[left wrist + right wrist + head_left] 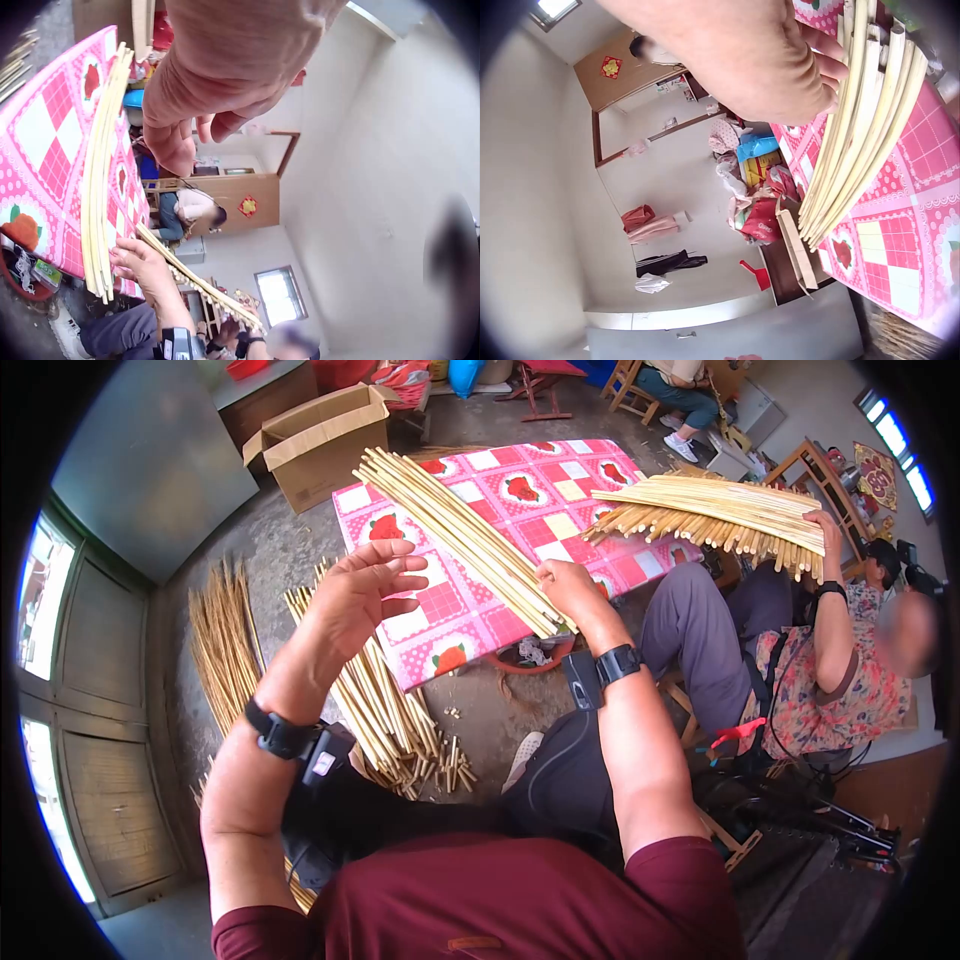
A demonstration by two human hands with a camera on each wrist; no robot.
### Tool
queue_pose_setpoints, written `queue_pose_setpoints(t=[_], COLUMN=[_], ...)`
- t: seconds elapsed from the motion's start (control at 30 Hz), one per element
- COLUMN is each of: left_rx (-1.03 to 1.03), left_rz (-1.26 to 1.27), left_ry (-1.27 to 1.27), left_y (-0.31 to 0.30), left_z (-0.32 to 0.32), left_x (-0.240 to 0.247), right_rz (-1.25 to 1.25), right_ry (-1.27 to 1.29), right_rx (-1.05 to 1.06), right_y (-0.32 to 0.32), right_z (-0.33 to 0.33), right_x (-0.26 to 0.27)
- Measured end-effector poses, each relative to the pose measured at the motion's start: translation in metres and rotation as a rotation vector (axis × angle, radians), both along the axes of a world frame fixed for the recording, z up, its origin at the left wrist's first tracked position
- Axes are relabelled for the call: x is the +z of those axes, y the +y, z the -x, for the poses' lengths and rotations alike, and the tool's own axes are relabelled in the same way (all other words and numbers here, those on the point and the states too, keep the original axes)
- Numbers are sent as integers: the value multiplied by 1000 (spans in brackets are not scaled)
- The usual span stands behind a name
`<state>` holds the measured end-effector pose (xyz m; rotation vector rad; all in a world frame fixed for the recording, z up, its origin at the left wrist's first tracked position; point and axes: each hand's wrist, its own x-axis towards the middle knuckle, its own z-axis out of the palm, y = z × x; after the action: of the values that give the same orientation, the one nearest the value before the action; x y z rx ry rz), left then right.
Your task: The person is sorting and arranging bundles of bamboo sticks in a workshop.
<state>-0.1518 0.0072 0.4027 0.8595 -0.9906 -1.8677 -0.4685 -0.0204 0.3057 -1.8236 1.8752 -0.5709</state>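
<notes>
A bundle of long pale peeled sticks (455, 535) lies slantwise across a table with a pink patterned cloth (440, 610). My right hand (575, 590) is at the bundle's near end, its curled fingers gripping the right-hand edge; some fingertips are hidden by the sticks. In the right wrist view, the sticks (870, 127) fan out slightly away from that hand (780, 75). My left hand (365, 585) is raised to the left of the bundle, holding nothing, its fingers loosely bent and spread. The left wrist view shows this hand (217, 90) apart from the sticks (101, 180).
On the right, a seated person (830, 650) holds another large bundle of sticks (720, 515) over the table's far corner. More sticks (380, 710) and thin brown stalks (222, 625) lie on the floor at left. A cardboard box (320, 445) stands behind the table.
</notes>
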Motion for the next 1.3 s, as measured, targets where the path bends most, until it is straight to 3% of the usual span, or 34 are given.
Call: queue_pose_setpoints(t=[0.13,0.23,0.4,0.6,0.7,0.8,0.87,0.97,1.1,1.17,1.23,1.3], left_rx=[330,266,124,123,167,228,199,159,149,186,249,280], left_rz=[-169,-148,-187,-226,-238,-234,-214,-191,-188,-164,-117,-121], left_ry=[-105,-87,-81,-100,-215,-317,-220,-87,28,26,39,24], left_y=[-37,-44,-33,-24,-24,-22,-29,-30,-31,-30,-30,-32], left_z=[1,13,28,27,27,30,25,21,16,16,11,6], left_x=[-47,-54,-57,-58,-71,-80,-91,-81,-77,-68,-63,-61], right_rz=[26,-18,-87,-137,-258,-420,-579,-676,-706,-666,-385,-181], right_ry=[112,-8,302,483,339,-274,-610,-845,-872,-842,-904,-994], right_rx=[-45,128,118,180,243,335,377,450,546,432,295,24], right_y=[-9,-8,-5,-1,6,-2,3,10,14,16,11,4], right_z=[-18,-34,-65,-90,-100,-100,-105,-105,-104,-97,-84,-65], right_x=[-4,0,4,-1,19,-3,9,12,9,28,39,46])
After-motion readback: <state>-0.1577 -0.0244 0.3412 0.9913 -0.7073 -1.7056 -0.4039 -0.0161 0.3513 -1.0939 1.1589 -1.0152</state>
